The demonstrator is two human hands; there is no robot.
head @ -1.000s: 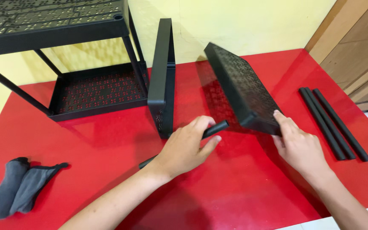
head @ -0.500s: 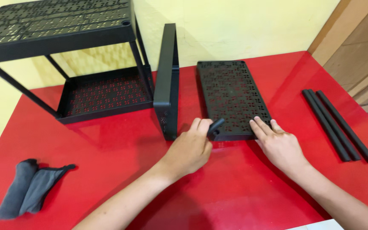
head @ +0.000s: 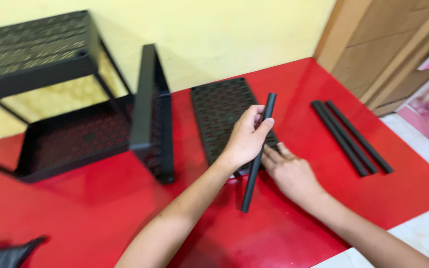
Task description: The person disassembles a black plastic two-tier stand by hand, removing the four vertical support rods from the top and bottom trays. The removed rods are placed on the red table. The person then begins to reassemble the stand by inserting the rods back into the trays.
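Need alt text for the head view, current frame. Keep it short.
A left hand grips a black tube above a red table, while the right hand rests at the near edge of a flat perforated black panel. More tubes lie to the right; a partly built black rack stands left.

Back left there's a black two-tier rack (head: 40, 99) sitting on the red desk (head: 100, 208), perforated top and bottom shelves joined by thin legs, pushed up near the yellow wall (head: 214, 34). Another black panel (head: 151, 111) is standing on edge just beside it, tilting a bit. Over on the right, a few black rods (head: 351, 136) are lying side by side, touching each other. A dark grey cloth (head: 6, 253) is peeking in at the bottom left corner, pretty blurry. A wooden door (head: 388, 44) is showing at the top right, with light floor tiles (head: 423, 228) under the desk edge.
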